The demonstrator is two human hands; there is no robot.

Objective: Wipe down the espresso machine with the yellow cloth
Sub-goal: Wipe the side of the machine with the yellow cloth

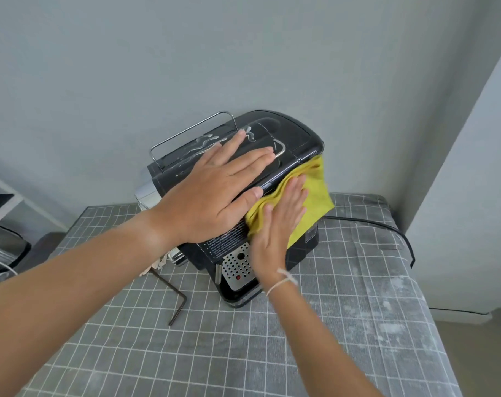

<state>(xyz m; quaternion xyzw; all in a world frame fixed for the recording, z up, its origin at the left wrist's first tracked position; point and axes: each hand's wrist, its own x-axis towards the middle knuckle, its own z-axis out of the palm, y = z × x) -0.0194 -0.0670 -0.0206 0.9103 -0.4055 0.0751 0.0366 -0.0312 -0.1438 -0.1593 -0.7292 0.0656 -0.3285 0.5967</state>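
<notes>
While the espresso machine (289,138) is steadied from above by the left hand (215,193), fingers flat and holding nothing, the yellow cloth (315,202) is pressed on its side panel, at 3 o'clock, by the right hand (280,222), fingers straight. Side wiping is judged under way. Top at 12 o'clock probably comes next; regripping needed.

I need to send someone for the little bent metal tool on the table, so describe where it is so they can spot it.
Start at the black espresso machine on the grey checked tablecloth. Look at the cloth just left of the machine's front, under the left hand's forearm. The bent metal tool lies there: a thin dark L-shaped rod, unlike the thick black power cord on the right.
</notes>
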